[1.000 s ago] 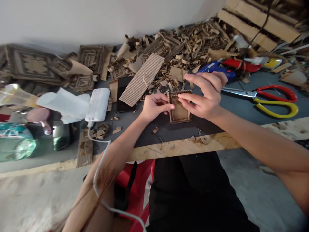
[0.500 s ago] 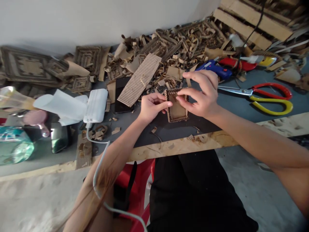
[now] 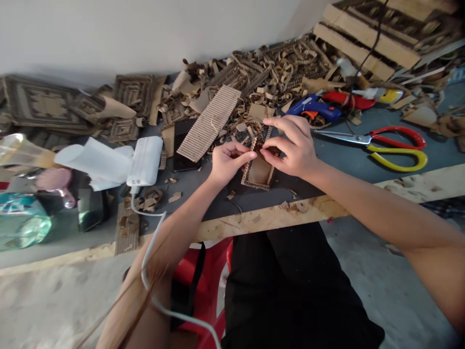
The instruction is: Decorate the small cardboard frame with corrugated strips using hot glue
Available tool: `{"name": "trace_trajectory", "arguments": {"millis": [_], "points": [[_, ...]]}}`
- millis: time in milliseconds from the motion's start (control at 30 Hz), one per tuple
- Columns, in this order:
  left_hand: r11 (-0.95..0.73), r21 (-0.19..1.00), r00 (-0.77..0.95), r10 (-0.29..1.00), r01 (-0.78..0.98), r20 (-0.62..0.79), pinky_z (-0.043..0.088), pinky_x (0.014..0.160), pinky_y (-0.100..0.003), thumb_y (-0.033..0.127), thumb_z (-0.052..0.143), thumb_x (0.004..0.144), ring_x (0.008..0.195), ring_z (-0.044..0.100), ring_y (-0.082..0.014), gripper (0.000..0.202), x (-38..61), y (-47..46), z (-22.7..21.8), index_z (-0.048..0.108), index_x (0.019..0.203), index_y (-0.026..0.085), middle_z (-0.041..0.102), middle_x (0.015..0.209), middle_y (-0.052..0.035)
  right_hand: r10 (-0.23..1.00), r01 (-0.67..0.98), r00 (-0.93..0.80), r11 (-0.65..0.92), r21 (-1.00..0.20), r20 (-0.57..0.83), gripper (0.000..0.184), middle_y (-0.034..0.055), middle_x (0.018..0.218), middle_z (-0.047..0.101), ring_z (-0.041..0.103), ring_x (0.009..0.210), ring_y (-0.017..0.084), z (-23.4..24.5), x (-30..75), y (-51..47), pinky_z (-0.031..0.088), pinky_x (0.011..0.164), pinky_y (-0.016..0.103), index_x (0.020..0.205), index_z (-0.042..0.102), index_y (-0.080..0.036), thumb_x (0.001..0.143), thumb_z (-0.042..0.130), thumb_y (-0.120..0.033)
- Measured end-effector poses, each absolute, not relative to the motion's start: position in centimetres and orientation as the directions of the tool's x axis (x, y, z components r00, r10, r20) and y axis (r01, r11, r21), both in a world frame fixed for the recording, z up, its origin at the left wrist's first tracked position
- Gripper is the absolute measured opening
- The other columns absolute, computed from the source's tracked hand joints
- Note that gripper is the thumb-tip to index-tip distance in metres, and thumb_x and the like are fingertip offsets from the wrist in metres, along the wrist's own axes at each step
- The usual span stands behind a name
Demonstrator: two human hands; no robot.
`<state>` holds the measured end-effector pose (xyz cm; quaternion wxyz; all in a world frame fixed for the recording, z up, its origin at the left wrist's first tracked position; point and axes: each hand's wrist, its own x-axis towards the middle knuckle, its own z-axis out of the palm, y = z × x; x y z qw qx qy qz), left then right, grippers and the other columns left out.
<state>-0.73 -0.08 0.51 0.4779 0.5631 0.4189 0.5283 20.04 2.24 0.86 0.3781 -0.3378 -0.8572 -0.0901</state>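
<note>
Over the dark middle of the bench (image 3: 327,160), the left hand (image 3: 227,162) and the right hand (image 3: 292,145) meet fingertip to fingertip at the far end of a small cardboard frame (image 3: 258,172). Each hand pinches that upper edge between thumb and forefinger, the left from its own side, the right from the other, with its remaining fingers arched above. The frame (a plain brown panel ringed by a corrugated border) is tipped up at the held end, while its near end rests on the dark surface.

Just beyond the right hand lies a blue glue gun (image 3: 315,107), and further right a pair of scissors (image 3: 392,145) with red and yellow handles lies flat, blades pointing toward the hands. Behind the frame a strip of corrugated cardboard (image 3: 209,123) leans over a dark phone (image 3: 183,145), and past both sprawls a heap of cardboard curls (image 3: 279,68) against the wall. Left of the left hand sits a white power bank (image 3: 146,161) with a white cable (image 3: 152,232) trailing off the bench's wooden edge across the forearm. Finished cardboard panels (image 3: 39,104) lie at the far left.
</note>
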Motion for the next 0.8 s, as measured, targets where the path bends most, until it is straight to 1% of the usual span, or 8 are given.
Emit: {"name": "trace_trajectory", "arguments": {"millis": [167, 233, 333, 433, 533, 633, 733, 800], "points": [[-0.208, 0.978, 0.062, 0.976, 0.005, 0.207, 0.04, 0.041, -0.018, 0.065, 0.084, 0.065, 0.043, 0.052, -0.0052, 0.052, -0.83, 0.12, 0.31, 0.066, 0.068, 0.017, 0.063, 0.054, 0.003, 0.528, 0.641, -0.493, 0.758, -0.122, 0.692, 0.027, 0.006, 0.137, 0.062, 0.058, 0.122, 0.033, 1.08, 20.17, 2.06, 0.045, 0.105, 0.055, 0.094, 0.068, -0.027, 0.092, 0.058, -0.052], [-0.195, 0.981, 0.062, 0.979, 0.014, 0.194, 0.039, 0.041, -0.018, 0.066, 0.082, 0.067, 0.044, 0.051, -0.0054, 0.051, -0.9, 0.25, 0.15, 0.066, 0.07, 0.017, 0.063, 0.055, 0.003, 0.519, 0.643, -0.491, 0.757, -0.11, 0.7, 0.023, 0.0055, 0.138, 0.062, 0.058, 0.123, 0.032, 1.16, 20.15, 2.03, 0.045, 0.104, 0.055, 0.095, 0.069, -0.027, 0.093, 0.058, -0.047], [-0.167, 0.986, 0.07, 0.984, 0.008, 0.166, 0.04, 0.042, -0.018, 0.063, 0.084, 0.067, 0.045, 0.052, -0.0059, 0.05, -0.99, 0.34, 0.01, 0.066, 0.073, 0.017, 0.063, 0.057, 0.0027, 0.503, 0.661, -0.474, 0.746, -0.086, 0.722, 0.014, 0.004, 0.138, 0.064, 0.059, 0.121, 0.03, 1.31, 19.99, 1.96, 0.046, 0.102, 0.053, 0.093, 0.072, -0.028, 0.093, 0.06, -0.035], [-0.155, 0.988, 0.097, 0.983, 0.0, 0.155, 0.043, 0.044, -0.019, 0.06, 0.085, 0.067, 0.046, 0.054, -0.0065, 0.049, -1.05, 0.27, 0.06, 0.065, 0.072, 0.016, 0.063, 0.058, 0.0022, 0.484, 0.663, -0.48, 0.746, -0.058, 0.732, 0.01, 0.0047, 0.136, 0.065, 0.059, 0.12, 0.029, 1.5, 19.82, 1.85, 0.047, 0.101, 0.051, 0.09, 0.072, -0.027, 0.092, 0.062, -0.029], [-0.168, 0.986, 0.157, 0.973, -0.005, 0.167, 0.047, 0.047, -0.02, 0.058, 0.086, 0.067, 0.047, 0.057, -0.007, 0.049, -1.02, 0.21, 0.2, 0.062, 0.07, 0.016, 0.064, 0.058, 0.0022, 0.444, 0.643, -0.514, 0.766, -0.013, 0.734, 0.011, 0.007, 0.135, 0.067, 0.06, 0.119, 0.027, 1.54, 19.69, 1.83, 0.048, 0.099, 0.048, 0.089, 0.07, -0.023, 0.094, 0.06, -0.025], [-0.178, 0.984, 0.207, 0.963, 0.004, 0.173, 0.048, 0.046, -0.019, 0.058, 0.085, 0.067, 0.046, 0.058, -0.0069, 0.05, -0.94, 0.25, 0.37, 0.059, 0.07, 0.016, 0.063, 0.057, 0.0034, 0.399, 0.615, -0.557, 0.787, 0.039, 0.729, 0.013, 0.008, 0.131, 0.069, 0.061, 0.116, 0.025, 1.34, 19.59, 1.96, 0.048, 0.098, 0.045, 0.089, 0.066, -0.021, 0.097, 0.055, -0.022], [-0.161, 0.987, 0.249, 0.957, 0.023, 0.15, 0.046, 0.043, -0.018, 0.062, 0.083, 0.068, 0.046, 0.059, -0.0077, 0.052, -0.89, 0.22, 0.62, 0.06, 0.072, 0.016, 0.062, 0.056, 0.0036, 0.446, 0.627, -0.578, 0.779, 0.023, 0.683, 0.017, 0.0081, 0.13, 0.069, 0.06, 0.117, 0.024, 0.94, 19.49, 2.12, 0.047, 0.098, 0.044, 0.09, 0.064, -0.021, 0.1, 0.05, -0.023], [-0.147, 0.988, 0.312, 0.942, 0.056, 0.122, 0.045, 0.042, -0.018, 0.066, 0.078, 0.072, 0.047, 0.06, -0.0089, 0.053, -0.89, 0.08, 0.82, 0.06, 0.072, 0.016, 0.062, 0.055, 0.0024, 0.47, 0.631, -0.6, 0.776, 0.021, 0.648, 0.021, 0.0083, 0.131, 0.068, 0.059, 0.12, 0.024, 0.64, 19.39, 2.17, 0.046, 0.1, 0.044, 0.093, 0.064, -0.022, 0.102, 0.045, -0.022]]}}
